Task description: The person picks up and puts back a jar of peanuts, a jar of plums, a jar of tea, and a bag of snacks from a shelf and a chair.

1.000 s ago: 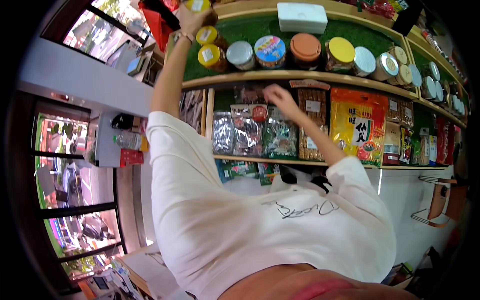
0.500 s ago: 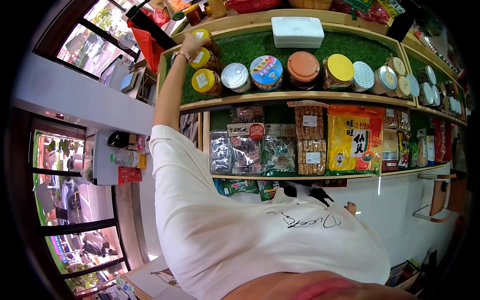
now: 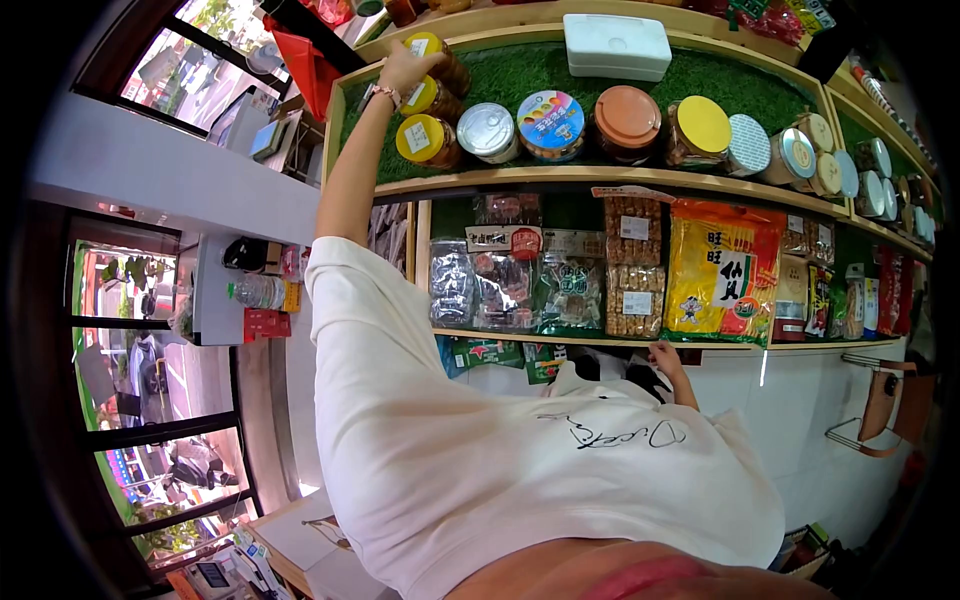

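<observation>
My left hand (image 3: 410, 70) reaches over the upper shelf, its fingers closed around the rearmost yellow-lidded jar (image 3: 424, 44). Nearer to me in the same row stand a second yellow-lidded jar (image 3: 422, 95) and a third one (image 3: 419, 138). To the right are a silver-lidded jar (image 3: 487, 132), a jar with a colorful lid (image 3: 551, 123) and an orange-lidded jar (image 3: 628, 118). My right hand (image 3: 668, 358) is just below the lower shelf's front edge, fingers curled, with nothing visible in them. Part of the rearmost jar is hidden by my left hand.
A white foam box (image 3: 617, 47) lies at the back of the upper shelf (image 3: 500, 180). Packaged snacks, including a large yellow bag (image 3: 700, 270), fill the lower shelf. A brown chair (image 3: 880, 405) stands at the right, windows (image 3: 150, 370) at the left.
The view has shifted, so the shelves sit a little further right and higher. My left hand is still at the yellow-lidded jars. My right hand has risen to the lower shelf's edge.
</observation>
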The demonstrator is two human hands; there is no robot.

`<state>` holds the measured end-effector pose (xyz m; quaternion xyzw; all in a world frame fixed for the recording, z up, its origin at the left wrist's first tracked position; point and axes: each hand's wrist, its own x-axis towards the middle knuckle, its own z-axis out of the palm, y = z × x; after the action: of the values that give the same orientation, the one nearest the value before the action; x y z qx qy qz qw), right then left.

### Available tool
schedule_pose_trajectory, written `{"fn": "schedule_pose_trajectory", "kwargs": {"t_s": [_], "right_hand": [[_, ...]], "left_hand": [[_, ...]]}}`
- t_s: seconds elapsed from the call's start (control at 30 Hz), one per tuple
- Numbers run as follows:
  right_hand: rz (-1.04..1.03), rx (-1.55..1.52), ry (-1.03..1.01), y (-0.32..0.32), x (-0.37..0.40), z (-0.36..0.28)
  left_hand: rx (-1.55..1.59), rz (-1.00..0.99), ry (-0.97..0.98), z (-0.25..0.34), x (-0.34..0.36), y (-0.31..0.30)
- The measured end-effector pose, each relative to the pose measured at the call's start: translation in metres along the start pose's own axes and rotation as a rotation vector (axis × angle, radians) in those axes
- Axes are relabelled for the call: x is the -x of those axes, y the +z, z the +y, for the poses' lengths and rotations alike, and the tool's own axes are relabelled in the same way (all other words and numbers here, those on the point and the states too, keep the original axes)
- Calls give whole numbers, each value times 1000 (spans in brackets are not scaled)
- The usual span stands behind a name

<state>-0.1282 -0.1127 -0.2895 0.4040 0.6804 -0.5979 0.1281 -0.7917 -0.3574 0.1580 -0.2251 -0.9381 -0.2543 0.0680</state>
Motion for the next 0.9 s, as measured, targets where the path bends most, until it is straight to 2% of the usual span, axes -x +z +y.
{"fn": "schedule_pose_trajectory", "kwargs": {"t_s": [0.07, 0.17, 0.2, 0.23, 0.27, 0.3, 0.37, 0.47, 0.5, 0.63, 0.7, 0.77, 0.83, 0.87, 0.9], "right_hand": [[17, -65, 28, 3, 6, -13], [-43, -111, 117, -2, 13, 9], [-63, -132, 144, -6, 12, 32], [23, -80, 141, -6, 17, 47], [14, -38, 139, -14, 7, 88], [5, 3, 136, -20, -2, 123], [69, -74, 279, -30, 26, 113], [111, -82, 398, -42, 56, 89], [118, -67, 422, -42, 57, 86], [50, 55, 393, -44, 47, 94], [8, 135, 325, -46, 46, 79], [-1, 155, 218, -49, 35, 82], [32, 38, 156, -52, 38, 66], [43, 11, 138, -54, 39, 62], [54, -17, 118, -58, 42, 58]], "left_hand": [[10, 7, 29, 1, 2, -1], [77, -8, -5, 6, 9, -5], [104, -12, -25, 3, 7, -5], [132, -15, -46, 2, 7, -6], [159, -67, -131, 10, 13, -11], [150, -27, -17, 0, 8, -7], [130, 54, 218, -35, -13, 3], [365, -3, 12, -41, -25, -5], [372, 81, 20, -33, -22, -10], [471, 400, 98, 19, 55, -36], [430, 587, 228, 51, 101, -42], [261, 780, 519, 87, 167, -39], [193, 840, 654, 115, 239, -8], [375, 636, 681, 129, 274, 11], [349, 566, 653, 147, 308, 41]]}}
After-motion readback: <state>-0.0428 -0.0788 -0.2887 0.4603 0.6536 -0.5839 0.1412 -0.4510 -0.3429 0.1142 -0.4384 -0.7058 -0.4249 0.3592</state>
